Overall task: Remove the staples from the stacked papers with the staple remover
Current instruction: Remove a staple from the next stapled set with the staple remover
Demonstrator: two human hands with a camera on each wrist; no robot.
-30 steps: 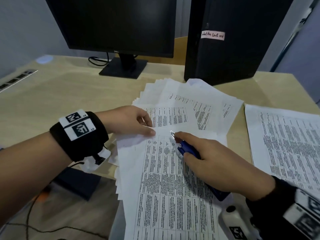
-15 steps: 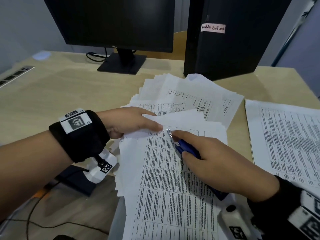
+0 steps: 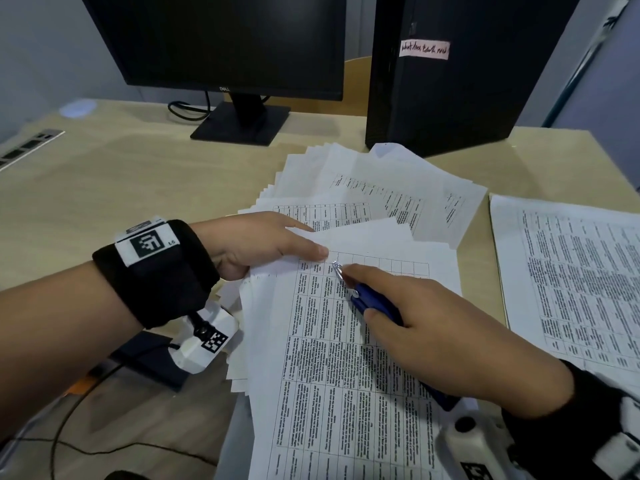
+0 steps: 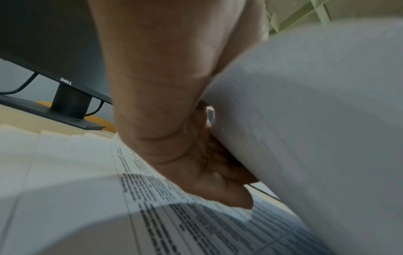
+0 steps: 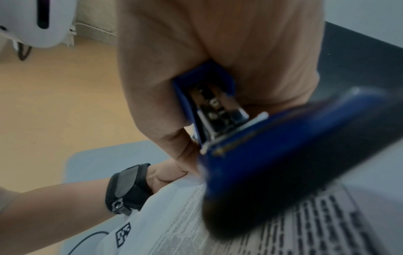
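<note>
At a wooden desk, a person works through the stacked papers with a blue staple remover. The right hand has its fingers curled around the tool, whose metal tip rests on the top printed sheet near its upper left corner. The left hand pinches a blank sheet between thumb and fingers; the left wrist view shows that sheet curving up over the palm.

Compared with a second ago, when the left fingers lay flat on the corner of the stack, the upper sheet has peeled back and now lifts away behind the tool tip, exposing the table printed beneath. That suggests a staple has just given way and the page is coming free, though the staple itself is too small to make out here. More loose sheets fan out toward the dark computer tower, and a separate printed pile lies to the right, well apart. A monitor stands behind.
</note>
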